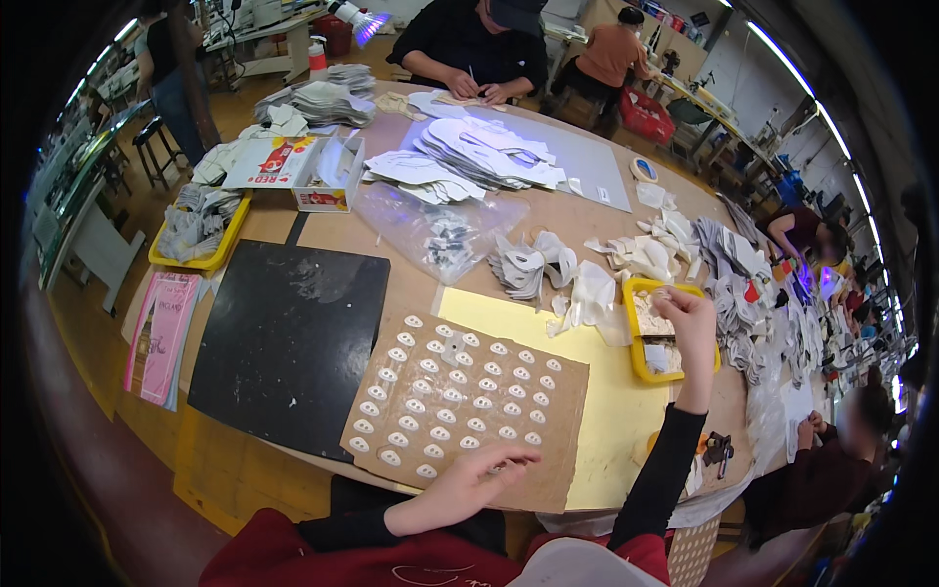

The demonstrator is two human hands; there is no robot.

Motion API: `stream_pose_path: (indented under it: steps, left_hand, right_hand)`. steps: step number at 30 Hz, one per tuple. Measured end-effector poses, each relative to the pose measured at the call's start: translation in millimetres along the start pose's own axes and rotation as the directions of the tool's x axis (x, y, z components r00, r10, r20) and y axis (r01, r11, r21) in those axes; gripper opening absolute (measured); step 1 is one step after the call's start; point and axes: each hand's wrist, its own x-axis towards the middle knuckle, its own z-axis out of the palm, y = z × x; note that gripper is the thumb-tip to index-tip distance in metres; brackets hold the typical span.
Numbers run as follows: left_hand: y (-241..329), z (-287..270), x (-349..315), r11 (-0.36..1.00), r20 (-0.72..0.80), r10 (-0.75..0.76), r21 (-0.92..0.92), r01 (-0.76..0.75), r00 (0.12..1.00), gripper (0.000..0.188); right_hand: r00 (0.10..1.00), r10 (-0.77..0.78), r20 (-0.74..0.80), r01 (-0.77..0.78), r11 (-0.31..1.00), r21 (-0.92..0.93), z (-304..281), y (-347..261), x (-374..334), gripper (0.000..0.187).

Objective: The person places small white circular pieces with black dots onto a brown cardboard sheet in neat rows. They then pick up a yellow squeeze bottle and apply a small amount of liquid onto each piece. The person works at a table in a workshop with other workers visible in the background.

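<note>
One pink booklet (166, 328) lies at the left end of the table (577, 220); just behind it sits a yellow basket (233, 227) filled with grey and white pieces, partly wrapped in clear plastic; a red and white box (274, 161) stands beyond, open on its right side with something pale inside; nearer the person, a big black board (293, 333) lies flat, scuffed with pale marks; a clear plastic bag (391, 220) with dark bits in it lies behind the cardboard sheet (553, 465), which rests in front of the person, next to the black board and partly over a yellow sheet (611, 421); rows of small white pieces (474, 425) with dark spots cover most of the cardboard; the left hand (468, 486) is over its near edge, its grip apart, fingers loosely stretched with nothing seen in them; further back rise stacks of white cut shapes (484, 152), and behind them a co-worker (469, 44) bends over the table; to the right, a yellow tray (638, 357) holds small pale pieces in two compartments; the right hand (690, 318) is above it, fingertips bent toward one another, though I cannot tell whether its grip pinches anything; grey bundles (734, 254) lie at far right.
</note>
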Motion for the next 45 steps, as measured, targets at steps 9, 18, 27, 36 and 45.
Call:
stream_pose_path:
  steps: [9, 18, 27, 36, 45]
  left_hand:
    - [2.3, 3.9, 22.1, 0.254, 0.11, -0.454, -0.935, 0.246, 0.884, 0.042]
    - [-37.8, 7.4, 15.6, 0.245, 0.085, -0.452, -0.946, 0.215, 0.888, 0.028]
    - [-9.9, 8.2, 15.4, 0.352, 0.032, -0.509, -0.904, 0.242, 0.86, 0.036]
    - [-17.4, 9.0, 14.3, 0.413, 0.017, -0.466, -0.88, 0.235, 0.884, 0.04]
    - [-14.8, 9.2, 17.6, 0.377, -0.004, -0.466, -0.906, 0.194, 0.885, 0.041]
  right_hand:
    - [0.51, -0.285, 0.812, 0.042, 0.951, 0.307, 48.6, -106.4, -131.7, 0.02]
    - [0.476, -0.431, 0.766, 0.427, 0.875, 0.227, 72.2, -107.8, -166.9, 0.026]
    - [0.578, -0.457, 0.676, 0.502, 0.852, 0.146, 66.5, -104.2, -175.9, 0.031]
    - [0.541, -0.462, 0.703, 0.533, 0.835, 0.138, 56.6, -105.2, -184.0, 0.03]
    - [0.544, -0.533, 0.648, 0.563, 0.805, 0.19, 56.6, -103.0, -185.5, 0.033]
